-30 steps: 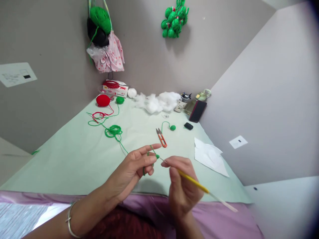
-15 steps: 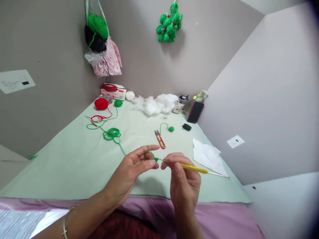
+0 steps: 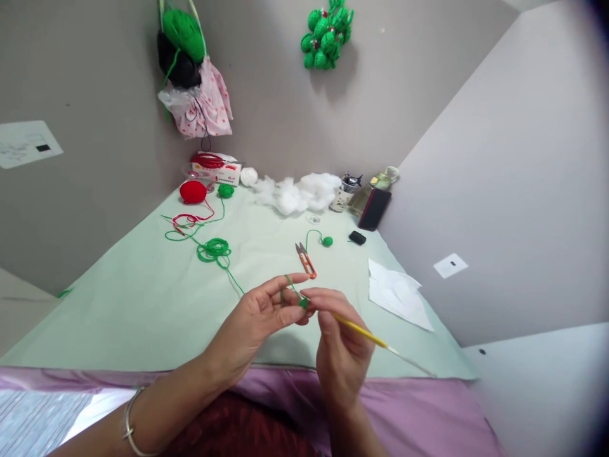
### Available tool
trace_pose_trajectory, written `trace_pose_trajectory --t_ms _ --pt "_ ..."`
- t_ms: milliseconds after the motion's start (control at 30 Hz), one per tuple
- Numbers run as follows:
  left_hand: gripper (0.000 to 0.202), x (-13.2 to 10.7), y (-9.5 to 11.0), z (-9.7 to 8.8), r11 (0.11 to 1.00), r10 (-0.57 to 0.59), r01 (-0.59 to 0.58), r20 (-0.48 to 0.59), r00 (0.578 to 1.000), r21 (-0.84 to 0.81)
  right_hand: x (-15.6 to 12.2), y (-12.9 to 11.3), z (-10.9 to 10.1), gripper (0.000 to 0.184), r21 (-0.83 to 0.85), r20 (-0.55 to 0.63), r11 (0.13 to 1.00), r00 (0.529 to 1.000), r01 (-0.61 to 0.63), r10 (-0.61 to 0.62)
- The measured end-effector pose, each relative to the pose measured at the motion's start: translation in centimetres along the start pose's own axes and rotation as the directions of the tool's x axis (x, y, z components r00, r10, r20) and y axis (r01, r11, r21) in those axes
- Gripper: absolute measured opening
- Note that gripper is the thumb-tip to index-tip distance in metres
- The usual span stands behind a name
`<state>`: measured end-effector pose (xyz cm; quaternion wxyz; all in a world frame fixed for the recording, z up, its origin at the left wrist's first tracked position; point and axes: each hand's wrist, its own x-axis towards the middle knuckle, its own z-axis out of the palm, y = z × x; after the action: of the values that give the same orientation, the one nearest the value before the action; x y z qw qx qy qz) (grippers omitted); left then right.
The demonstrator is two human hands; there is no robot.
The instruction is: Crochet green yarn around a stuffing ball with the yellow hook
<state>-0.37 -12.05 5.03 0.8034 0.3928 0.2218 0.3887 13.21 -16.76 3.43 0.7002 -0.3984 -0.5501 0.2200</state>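
Between thumb and fingers, my left hand (image 3: pixel 259 317) pinches a small green crochet piece (image 3: pixel 303 303). Green yarn loops over its raised index finger and runs back to a loose coil of green yarn (image 3: pixel 214 250) on the table. My right hand (image 3: pixel 343 343) grips a crochet hook (image 3: pixel 361 331) with a yellow handle, its rear metal end pointing down to the right. The hook's front tip is at the green piece, partly hidden by my fingers. Just beyond my hands lie orange thread snips (image 3: pixel 307 261) and a small green ball (image 3: pixel 327 241) with a yarn tail.
A red yarn ball (image 3: pixel 193 192) and a green one (image 3: pixel 226 190) sit at back left. White stuffing (image 3: pixel 295 193), a pen cup (image 3: pixel 343 193) and a propped phone (image 3: pixel 375 209) line the back. White paper (image 3: pixel 399 295) lies right. A green crocheted cluster (image 3: pixel 327 35) hangs on the wall.
My right hand has moved left and closer to my left hand, bringing the hook further in at the green piece. The hook's handle now slopes more steeply. The view has tilted slightly down.
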Motion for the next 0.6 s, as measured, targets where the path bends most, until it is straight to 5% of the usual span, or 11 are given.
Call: trace_pose_trajectory --t_ms 167,367,600 --pt "0.044 0.2 0.1 -0.1 0.998 0.039 -0.040 0.011 0.999 0.041 1.2 0.2 0.1 0.014 0.303 -0.019 0.934 0.979 -0.189 0.204" --pt "0.037 0.1 0.2 -0.2 0.971 0.153 -0.137 -0.069 0.986 0.194 1.5 0.5 0.1 0.013 0.447 0.033 0.828 0.931 -0.340 0.364" --pt "0.032 0.6 0.7 -0.5 0.906 0.275 -0.239 -0.056 0.960 0.348 2.0 -0.2 0.4 0.014 0.635 0.148 0.573 0.810 -0.518 0.568"
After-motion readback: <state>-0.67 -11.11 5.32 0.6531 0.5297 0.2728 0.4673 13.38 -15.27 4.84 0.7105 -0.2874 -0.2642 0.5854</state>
